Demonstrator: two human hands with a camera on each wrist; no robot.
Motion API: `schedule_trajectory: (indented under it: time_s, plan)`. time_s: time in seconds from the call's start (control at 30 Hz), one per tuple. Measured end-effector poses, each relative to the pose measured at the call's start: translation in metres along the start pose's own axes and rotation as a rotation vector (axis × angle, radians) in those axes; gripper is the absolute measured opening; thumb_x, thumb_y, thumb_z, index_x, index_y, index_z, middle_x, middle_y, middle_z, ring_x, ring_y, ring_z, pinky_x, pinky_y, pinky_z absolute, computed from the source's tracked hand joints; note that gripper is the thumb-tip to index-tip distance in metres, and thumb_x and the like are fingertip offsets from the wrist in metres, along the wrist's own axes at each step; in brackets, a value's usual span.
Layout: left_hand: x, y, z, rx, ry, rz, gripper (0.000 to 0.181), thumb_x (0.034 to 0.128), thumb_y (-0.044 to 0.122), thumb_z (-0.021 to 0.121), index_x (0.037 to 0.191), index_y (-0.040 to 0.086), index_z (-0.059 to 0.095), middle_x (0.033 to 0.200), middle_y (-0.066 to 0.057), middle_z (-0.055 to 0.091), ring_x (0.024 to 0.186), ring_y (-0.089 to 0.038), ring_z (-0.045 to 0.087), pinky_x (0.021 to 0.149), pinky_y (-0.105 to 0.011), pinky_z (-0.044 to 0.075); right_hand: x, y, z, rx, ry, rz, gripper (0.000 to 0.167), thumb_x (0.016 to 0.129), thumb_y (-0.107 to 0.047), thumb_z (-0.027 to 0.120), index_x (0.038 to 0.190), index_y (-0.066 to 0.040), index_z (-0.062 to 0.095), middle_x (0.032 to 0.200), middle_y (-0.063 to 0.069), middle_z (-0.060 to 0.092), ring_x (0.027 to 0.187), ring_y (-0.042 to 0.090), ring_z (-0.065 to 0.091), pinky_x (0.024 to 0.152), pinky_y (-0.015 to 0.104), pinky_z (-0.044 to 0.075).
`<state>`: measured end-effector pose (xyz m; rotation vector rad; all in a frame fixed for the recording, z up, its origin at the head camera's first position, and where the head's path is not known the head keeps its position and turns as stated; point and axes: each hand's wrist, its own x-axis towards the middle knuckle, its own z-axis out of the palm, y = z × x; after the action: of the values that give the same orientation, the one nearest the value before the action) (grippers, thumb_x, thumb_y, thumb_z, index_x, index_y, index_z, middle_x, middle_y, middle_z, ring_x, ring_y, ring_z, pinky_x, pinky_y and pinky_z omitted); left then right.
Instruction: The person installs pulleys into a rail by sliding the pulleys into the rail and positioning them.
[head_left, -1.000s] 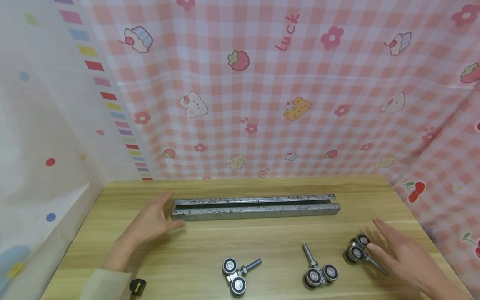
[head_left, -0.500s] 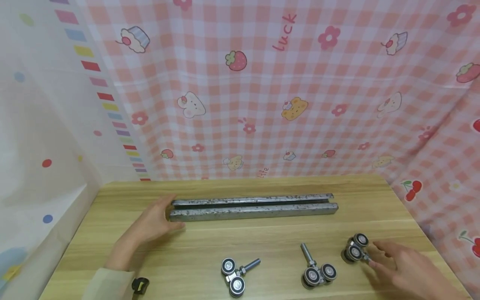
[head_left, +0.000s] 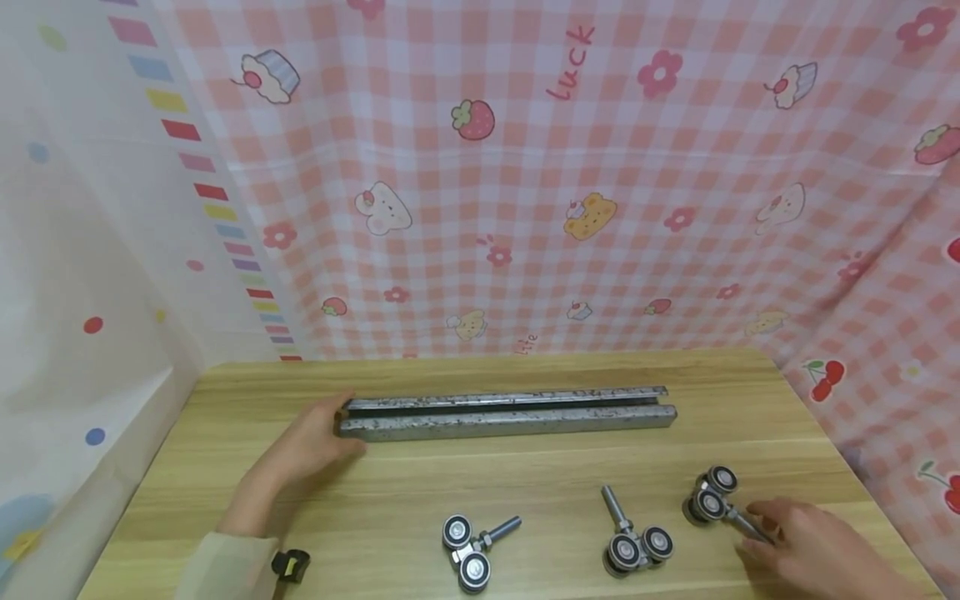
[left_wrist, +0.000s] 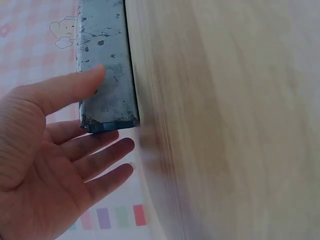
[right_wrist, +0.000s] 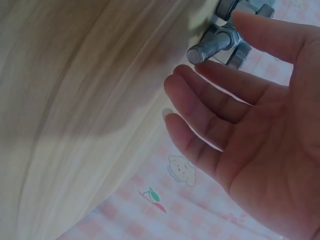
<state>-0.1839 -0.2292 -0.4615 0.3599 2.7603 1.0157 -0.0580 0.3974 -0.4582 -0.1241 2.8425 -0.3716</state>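
Observation:
A scuffed metal rail (head_left: 510, 423) with a slot along it lies across the back of the table. My left hand (head_left: 315, 437) is around its left end; in the left wrist view the straight thumb lies over the rail's side, and the loose fingers spread behind and beyond the end. Whether they press it is unclear. My right hand (head_left: 817, 542) is at the rightmost roller trolley (head_left: 708, 504), thumb and index finger either side of its threaded bolt (right_wrist: 212, 47). Gaps show between thumb and bolt; the index fingertip is hidden behind the bolt.
Another roller trolley (head_left: 626, 550) rests right of centre, its bolt pointing away. A third roller trolley (head_left: 472, 568) is near the front middle, bolt pointing right. Wooden tabletop (head_left: 555, 475) lies between them and the rail. A pink checked curtain (head_left: 487, 183) hangs behind.
My right hand has moved back from beside the trolley's wheels to its bolt, the fingers bending. The left hand has drawn slightly closer to the rail's end. The trolleys have stayed put.

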Motion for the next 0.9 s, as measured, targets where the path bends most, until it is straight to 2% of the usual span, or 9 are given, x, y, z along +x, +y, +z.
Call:
schedule_trajectory:
  time_s: [0.13, 0.4, 0.57, 0.9]
  plan:
    - [-0.0012, -0.0001, -0.0019, -0.014, 0.005, -0.006, 0.085, 0.089, 0.014, 0.083, 0.154, -0.014, 0.037, 0.132, -0.032, 0.061, 0.122, -0.046, 0.06, 0.106, -0.061, 0.049, 0.0032, -0.0039, 0.0032, 0.026, -0.029, 0.037, 0.019, 0.089, -0.023, 0.082, 0.1, -0.01, 0.075, 0.072, -0.008, 0.057, 0.065, 0.013, 0.05, 0.059, 0.03, 0.044]
    - [-0.0018, -0.0012, -0.0017, -0.02, 0.03, 0.025, 0.069, 0.0899, 0.007, 0.08, 0.148, -0.013, 0.047, 0.127, -0.03, 0.065, 0.117, -0.044, 0.064, 0.102, -0.059, 0.053, 0.0065, -0.0036, 0.0076, 0.033, -0.12, 0.113, 0.009, 0.09, -0.01, 0.076, 0.098, -0.006, 0.076, 0.075, -0.003, 0.057, 0.068, 0.019, 0.05, 0.064, 0.038, 0.047]
    - [-0.0027, 0.0005, -0.0014, -0.027, 0.035, 0.01, 0.071, 0.0898, 0.007, 0.08, 0.149, -0.013, 0.046, 0.128, -0.032, 0.064, 0.119, -0.046, 0.063, 0.104, -0.061, 0.051, 0.0062, 0.0006, 0.0088, 0.031, -0.121, 0.102, 0.002, 0.093, -0.007, 0.072, 0.093, -0.007, 0.075, 0.076, -0.002, 0.057, 0.068, 0.02, 0.05, 0.064, 0.038, 0.046]
    - [-0.0014, 0.0027, -0.0024, -0.02, 0.021, -0.016, 0.07, 0.092, 0.009, 0.08, 0.15, -0.011, 0.046, 0.13, -0.031, 0.064, 0.121, -0.045, 0.062, 0.104, -0.06, 0.052, 0.0032, 0.0014, 0.0057, 0.014, -0.076, 0.047, 0.008, 0.092, -0.003, 0.073, 0.087, -0.01, 0.073, 0.074, -0.005, 0.055, 0.067, 0.017, 0.049, 0.061, 0.034, 0.042]
